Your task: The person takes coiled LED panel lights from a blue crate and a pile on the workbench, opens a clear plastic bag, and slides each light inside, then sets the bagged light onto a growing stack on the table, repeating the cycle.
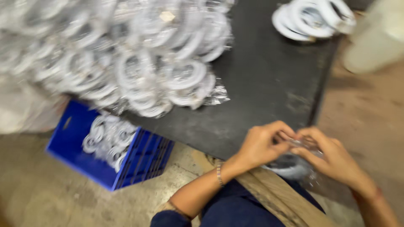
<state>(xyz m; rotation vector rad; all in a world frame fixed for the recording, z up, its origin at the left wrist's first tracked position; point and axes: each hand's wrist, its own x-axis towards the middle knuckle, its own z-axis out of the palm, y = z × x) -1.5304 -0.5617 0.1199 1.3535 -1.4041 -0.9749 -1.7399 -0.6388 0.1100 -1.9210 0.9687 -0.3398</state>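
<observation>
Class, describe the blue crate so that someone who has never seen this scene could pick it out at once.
Start at the dark table heaped with white rings in clear wrappers. Below its near left edge, on the floor, stands the blue crate. It is the only bright blue thing here, slatted on its side and partly filled with more wrapped rings.

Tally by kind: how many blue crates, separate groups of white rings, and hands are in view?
Blue plastic crate: 1
Groups of white rings in clear wrap: 4 (big heap on the dark table, small stack at the table's far corner, batch in the crate, one ring between the hands)
Hands: 2 (left hand, right hand)
Total: 7
</observation>
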